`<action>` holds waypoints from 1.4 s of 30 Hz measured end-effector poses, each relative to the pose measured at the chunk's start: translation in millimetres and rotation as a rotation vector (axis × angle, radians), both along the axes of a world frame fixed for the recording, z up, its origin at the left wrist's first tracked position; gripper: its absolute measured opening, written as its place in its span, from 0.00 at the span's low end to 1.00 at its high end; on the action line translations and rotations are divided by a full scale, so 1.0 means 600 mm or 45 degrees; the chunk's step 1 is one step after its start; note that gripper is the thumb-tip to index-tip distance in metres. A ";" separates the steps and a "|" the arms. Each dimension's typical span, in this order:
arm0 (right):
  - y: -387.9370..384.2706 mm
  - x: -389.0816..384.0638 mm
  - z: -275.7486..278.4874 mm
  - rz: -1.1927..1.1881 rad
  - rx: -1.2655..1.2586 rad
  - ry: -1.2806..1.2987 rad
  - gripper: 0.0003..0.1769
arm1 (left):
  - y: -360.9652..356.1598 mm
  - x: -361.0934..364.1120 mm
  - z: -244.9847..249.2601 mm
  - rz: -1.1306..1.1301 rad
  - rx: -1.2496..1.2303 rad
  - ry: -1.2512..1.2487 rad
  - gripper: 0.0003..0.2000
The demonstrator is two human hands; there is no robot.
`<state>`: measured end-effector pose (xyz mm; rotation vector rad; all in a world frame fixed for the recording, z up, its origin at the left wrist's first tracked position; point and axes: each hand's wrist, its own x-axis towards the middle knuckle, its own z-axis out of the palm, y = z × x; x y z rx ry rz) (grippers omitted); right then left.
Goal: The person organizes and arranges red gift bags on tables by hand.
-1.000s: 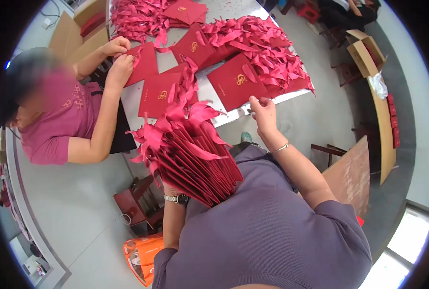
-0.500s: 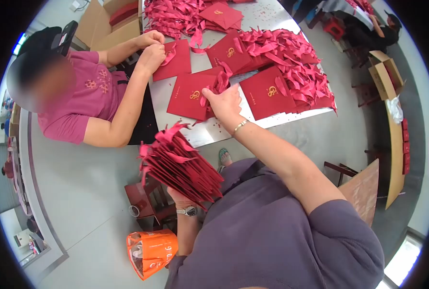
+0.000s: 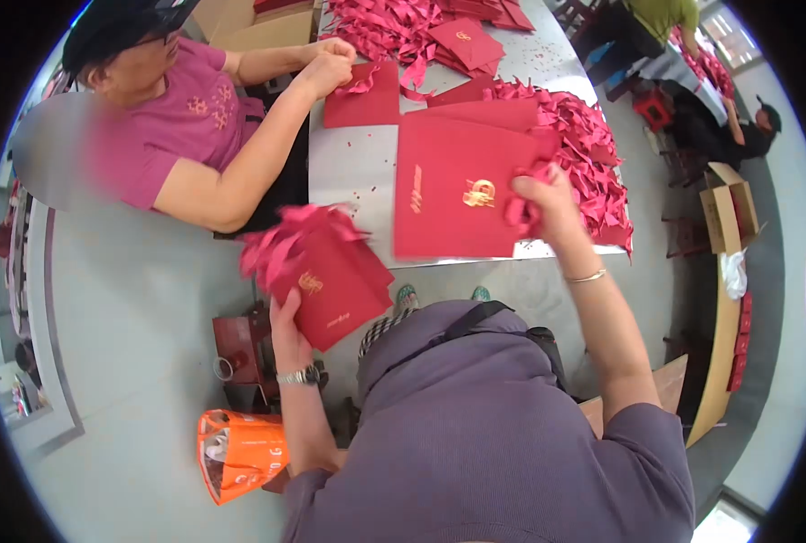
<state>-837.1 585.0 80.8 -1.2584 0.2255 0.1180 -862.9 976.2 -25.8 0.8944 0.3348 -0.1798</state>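
Note:
My left hand (image 3: 287, 330) is closed round the edge of a stack of red gift bags (image 3: 340, 294), flat bags with gold lettering and pink-red ribbons bunched at the far end. It holds them low, in front of the table. My right hand (image 3: 548, 204) grips another red gift bag (image 3: 448, 190) by its ribbon, thumb on top. This bag lies flat-side up over the table's near edge, overlapping other red bags behind it. A heap of ribboned bags (image 3: 588, 154) is just beyond the right hand.
Across the table corner, a person in a pink shirt (image 3: 195, 118) fingers the ribbon of a red bag (image 3: 371, 100). More ribboned bags (image 3: 389, 32) are piled on the metal table (image 3: 353, 172). A stool (image 3: 240, 348) and an orange bag (image 3: 249, 457) stand at lower left.
My right hand has pulled the ribboned bag rightward and closer to me. My left hand has turned its stack so a printed face shows. The camera view has shifted.

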 end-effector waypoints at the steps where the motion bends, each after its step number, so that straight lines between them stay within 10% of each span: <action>1: 0.005 0.001 0.041 0.065 0.028 -0.094 0.15 | -0.016 0.016 0.012 -0.081 0.052 0.006 0.23; 8: 0.109 0.109 0.015 1.294 -1.468 -0.311 0.29 | -0.133 0.098 -0.007 -0.673 0.294 0.075 0.18; 14: 0.145 0.157 -0.038 1.137 -1.502 -0.182 0.31 | -0.116 0.083 -0.011 -0.684 -0.087 0.023 0.23; 18: 0.186 0.136 -0.007 1.183 -1.821 -0.155 0.35 | -0.123 0.074 -0.023 -0.686 0.576 -0.298 0.35; 21: 0.159 0.108 -0.037 0.504 -1.639 -0.705 0.34 | -0.128 0.073 0.006 -0.614 0.275 -0.057 0.34; 24: 0.110 0.062 -0.107 0.030 -0.972 -0.593 0.42 | -0.125 0.075 0.012 -0.615 0.168 0.005 0.31; 28: 0.180 -0.023 -0.166 0.148 -1.063 -0.400 0.46 | -0.129 0.075 0.023 -0.630 0.012 0.051 0.26; 34: 0.131 -0.011 -0.122 0.063 -0.281 -0.093 0.47 | -0.132 0.068 0.007 -0.597 0.070 -0.073 0.22; 38: 0.142 -0.015 -0.102 0.290 -0.268 -0.229 0.64 | -0.152 0.072 0.042 -0.484 0.152 -0.335 0.23; 42: 0.101 0.008 -0.050 0.251 -1.131 -0.688 0.70 | -0.146 0.115 0.067 -0.595 0.711 -0.832 0.28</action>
